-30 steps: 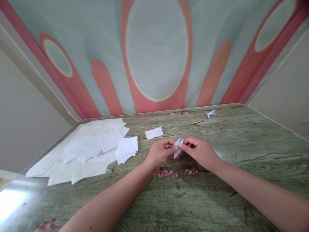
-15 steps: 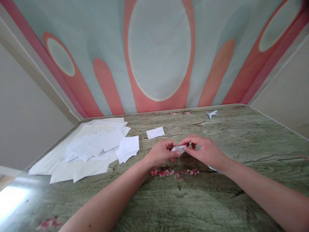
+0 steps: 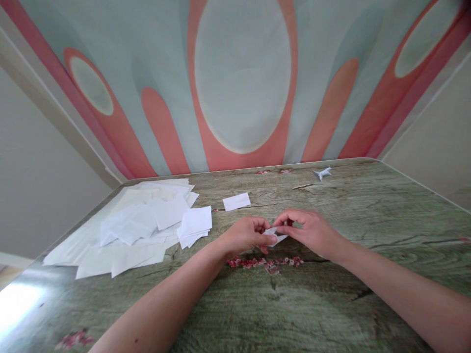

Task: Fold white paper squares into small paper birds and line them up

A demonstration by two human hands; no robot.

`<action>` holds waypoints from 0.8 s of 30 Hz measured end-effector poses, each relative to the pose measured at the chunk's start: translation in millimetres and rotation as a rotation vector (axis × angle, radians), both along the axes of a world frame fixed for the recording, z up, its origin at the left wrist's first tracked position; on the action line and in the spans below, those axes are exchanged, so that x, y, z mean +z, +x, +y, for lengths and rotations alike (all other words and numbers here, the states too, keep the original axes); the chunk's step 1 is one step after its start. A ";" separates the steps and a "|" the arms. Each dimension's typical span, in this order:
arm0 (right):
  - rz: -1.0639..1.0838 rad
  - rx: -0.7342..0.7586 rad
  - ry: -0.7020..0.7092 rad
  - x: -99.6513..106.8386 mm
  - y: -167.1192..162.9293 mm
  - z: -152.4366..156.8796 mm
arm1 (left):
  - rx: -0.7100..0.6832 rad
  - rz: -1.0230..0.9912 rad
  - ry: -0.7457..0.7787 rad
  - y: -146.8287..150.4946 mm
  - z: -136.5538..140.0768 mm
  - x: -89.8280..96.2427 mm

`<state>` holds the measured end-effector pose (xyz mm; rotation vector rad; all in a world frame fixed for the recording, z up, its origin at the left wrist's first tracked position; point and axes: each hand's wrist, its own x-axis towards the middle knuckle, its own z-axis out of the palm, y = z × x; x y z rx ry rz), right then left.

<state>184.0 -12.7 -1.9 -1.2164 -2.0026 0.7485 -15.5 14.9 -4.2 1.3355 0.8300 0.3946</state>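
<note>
A small folded piece of white paper [image 3: 278, 239] is between my two hands, just above the table near its middle. My left hand [image 3: 250, 234] pinches its left side, thumb on top. My right hand [image 3: 307, 230] has thumb and fingertips closed on its upper right edge. Parts of the paper are hidden behind my fingers. Beyond my left hand a white paper rectangle [image 3: 236, 201] lies flat on the table.
At the left is a wide spread of white paper sheets [image 3: 138, 260], with a small stack of paper squares [image 3: 196, 221] at its right edge. A small folded paper figure [image 3: 323, 173] stands near the back right of the wood-patterned table [image 3: 386, 215].
Both hands have come slightly lower and nearer to me with the folded paper. The paper has turned, and more of its lower right part shows. My right fingers have drawn closer together.
</note>
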 end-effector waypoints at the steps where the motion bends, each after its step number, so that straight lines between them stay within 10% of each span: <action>1: 0.005 0.005 -0.036 1.5 0.0 -0.4 | -0.008 0.006 0.002 -0.2 -0.3 0.4; 12: 0.139 0.156 -0.374 4.7 8.9 3.6 | -0.178 0.020 -0.024 -6.0 -1.8 9.1; 24: 0.077 0.145 -0.331 12.3 7.2 -0.3 | -0.234 -0.005 -0.044 -5.4 -4.5 12.6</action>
